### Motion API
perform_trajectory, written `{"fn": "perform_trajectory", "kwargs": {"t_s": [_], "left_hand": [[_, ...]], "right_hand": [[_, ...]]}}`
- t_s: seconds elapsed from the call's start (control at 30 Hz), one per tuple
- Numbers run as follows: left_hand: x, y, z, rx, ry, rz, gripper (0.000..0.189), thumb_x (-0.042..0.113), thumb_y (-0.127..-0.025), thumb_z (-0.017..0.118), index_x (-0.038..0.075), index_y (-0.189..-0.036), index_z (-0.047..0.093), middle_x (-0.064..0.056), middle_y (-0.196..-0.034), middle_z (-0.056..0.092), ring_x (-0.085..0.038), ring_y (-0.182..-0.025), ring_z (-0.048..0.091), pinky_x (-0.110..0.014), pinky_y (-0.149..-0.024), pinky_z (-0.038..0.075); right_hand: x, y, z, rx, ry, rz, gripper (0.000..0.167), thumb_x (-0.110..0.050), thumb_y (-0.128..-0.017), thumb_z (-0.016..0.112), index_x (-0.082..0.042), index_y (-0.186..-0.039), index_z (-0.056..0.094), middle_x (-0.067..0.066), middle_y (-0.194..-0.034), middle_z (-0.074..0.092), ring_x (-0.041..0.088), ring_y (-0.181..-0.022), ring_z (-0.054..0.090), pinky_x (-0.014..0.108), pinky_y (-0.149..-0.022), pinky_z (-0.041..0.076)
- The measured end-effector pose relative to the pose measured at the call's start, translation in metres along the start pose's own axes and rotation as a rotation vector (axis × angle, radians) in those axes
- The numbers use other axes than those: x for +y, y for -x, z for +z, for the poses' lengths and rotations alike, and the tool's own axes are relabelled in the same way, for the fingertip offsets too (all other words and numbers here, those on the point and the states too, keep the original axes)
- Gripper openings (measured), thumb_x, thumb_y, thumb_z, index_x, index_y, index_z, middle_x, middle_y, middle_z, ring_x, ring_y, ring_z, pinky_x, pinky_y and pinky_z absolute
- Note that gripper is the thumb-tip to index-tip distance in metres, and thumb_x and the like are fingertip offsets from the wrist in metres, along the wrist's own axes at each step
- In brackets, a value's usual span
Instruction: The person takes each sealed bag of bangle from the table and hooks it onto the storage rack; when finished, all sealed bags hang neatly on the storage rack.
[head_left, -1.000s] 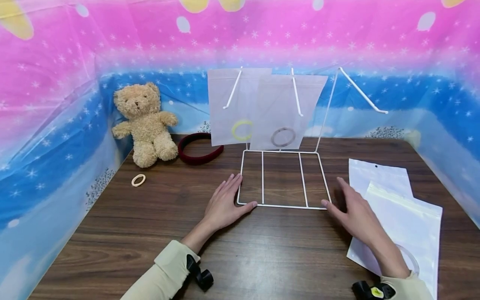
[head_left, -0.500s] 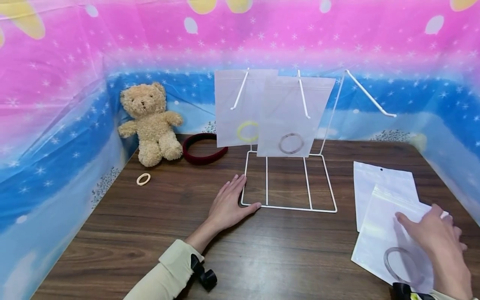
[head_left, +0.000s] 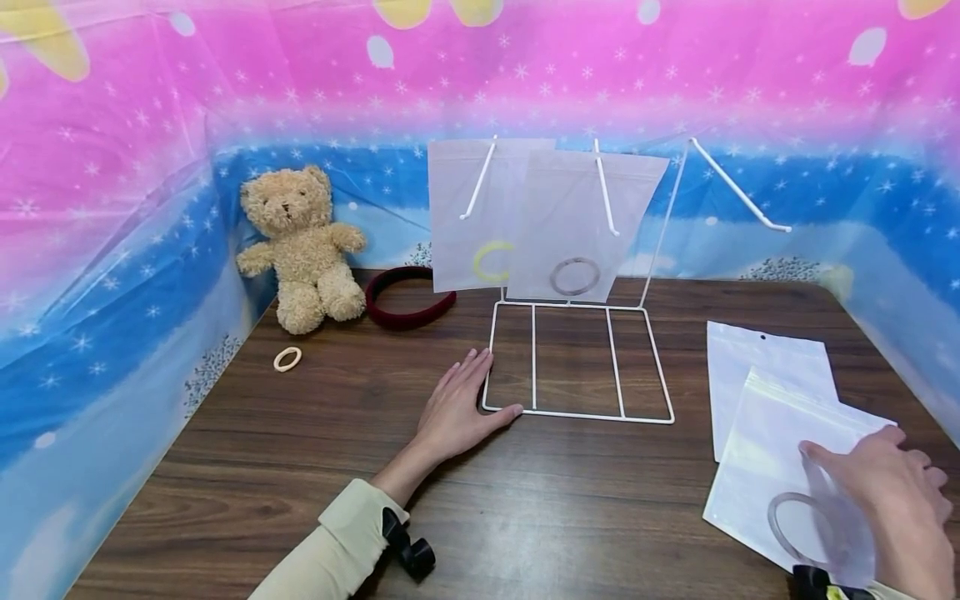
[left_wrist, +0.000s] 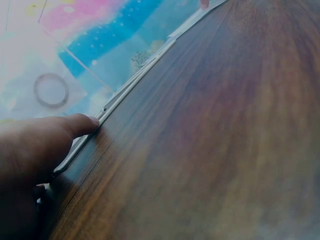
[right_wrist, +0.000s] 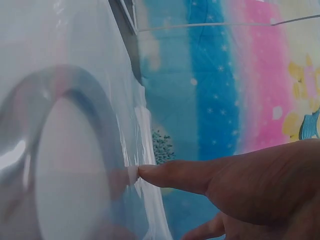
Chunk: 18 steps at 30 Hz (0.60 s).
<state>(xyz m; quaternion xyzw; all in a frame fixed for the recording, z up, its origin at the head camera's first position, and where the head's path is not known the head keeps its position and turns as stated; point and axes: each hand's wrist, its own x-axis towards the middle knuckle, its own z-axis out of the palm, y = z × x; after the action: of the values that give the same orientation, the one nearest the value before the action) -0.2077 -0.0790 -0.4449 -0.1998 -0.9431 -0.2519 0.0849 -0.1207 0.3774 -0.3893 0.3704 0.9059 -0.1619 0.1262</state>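
My left hand rests on the near left corner of a white wire display rack, its thumb touching the front bar. Two translucent zip bags hang on the rack's hooks, one with a yellow ring inside, the other with a greyish ring. At the right, my right hand grips the right edge of a white zip bag, thumb on its face and fingers past the edge. A clear ring lies inside that bag. The right wrist view shows the thumb against its film.
Another white bag lies partly under the gripped one. The rack's right hook juts forward with nothing on it. At the left are a teddy bear, a dark red headband and a small cream ring.
My right hand has left the rack's right side and moved right to the zip bag's edge. The left hand stays on the rack. The hanging bag with the greyish ring has swung a little.
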Motion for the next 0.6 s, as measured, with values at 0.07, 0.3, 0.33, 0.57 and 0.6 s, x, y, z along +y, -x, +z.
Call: {"fn": "perform_trajectory", "kwargs": {"t_s": [0.07,0.3,0.33,0.57,0.6], "left_hand": [[0.0000,0.0000,0.0000,-0.001,0.001,-0.002,0.092,0.065,-0.084,0.062,0.004,-0.150,0.038,-0.008,-0.155,0.034,-0.022,-0.146,0.023,-0.041,-0.117,0.018],[-0.0011,-0.0006,0.0007,0.015,0.011,0.007,0.092,0.063,-0.084,0.063,0.003,-0.149,0.039,-0.010,-0.155,0.036,-0.024,-0.145,0.024,-0.041,-0.116,0.018],[-0.0012,-0.0007,0.0009,0.016,0.009,0.007,0.092,0.064,-0.084,0.063,0.003,-0.149,0.039,-0.010,-0.155,0.036,-0.024,-0.145,0.024,-0.041,-0.116,0.018],[0.0000,0.0001,0.0002,0.008,0.008,0.003,0.092,0.064,-0.084,0.063,0.004,-0.149,0.039,-0.009,-0.155,0.035,-0.023,-0.145,0.023,-0.041,-0.117,0.018],[0.0002,0.0001,0.0001,0.008,0.009,0.003,0.092,0.064,-0.084,0.063,0.004,-0.150,0.039,-0.009,-0.155,0.035,-0.023,-0.145,0.023,-0.041,-0.117,0.018]], "right_hand": [[0.0008,-0.0005,0.0000,0.016,0.003,-0.017,0.111,-0.048,-0.089,0.061,0.025,-0.139,-0.008,0.054,-0.127,0.014,0.064,-0.123,0.018,0.067,-0.097,0.033],[0.0013,0.0022,-0.0022,0.133,-0.053,-0.093,0.102,-0.042,-0.087,0.068,0.027,-0.133,0.008,0.055,-0.122,0.020,0.064,-0.115,0.023,0.066,-0.083,0.039],[0.0017,0.0036,-0.0021,0.165,-0.088,-0.110,0.093,-0.035,-0.087,0.069,0.026,-0.132,0.016,0.053,-0.121,0.023,0.064,-0.115,0.024,0.066,-0.083,0.039],[0.0023,0.0069,-0.0024,0.372,-0.273,-0.257,0.031,0.000,-0.086,0.059,0.012,-0.114,0.057,0.040,-0.114,0.052,0.061,-0.120,0.032,0.065,-0.100,0.019],[0.0024,0.0069,-0.0029,0.386,-0.289,-0.266,0.028,0.000,-0.087,0.058,0.012,-0.113,0.060,0.039,-0.114,0.054,0.060,-0.122,0.032,0.066,-0.101,0.017]]}}
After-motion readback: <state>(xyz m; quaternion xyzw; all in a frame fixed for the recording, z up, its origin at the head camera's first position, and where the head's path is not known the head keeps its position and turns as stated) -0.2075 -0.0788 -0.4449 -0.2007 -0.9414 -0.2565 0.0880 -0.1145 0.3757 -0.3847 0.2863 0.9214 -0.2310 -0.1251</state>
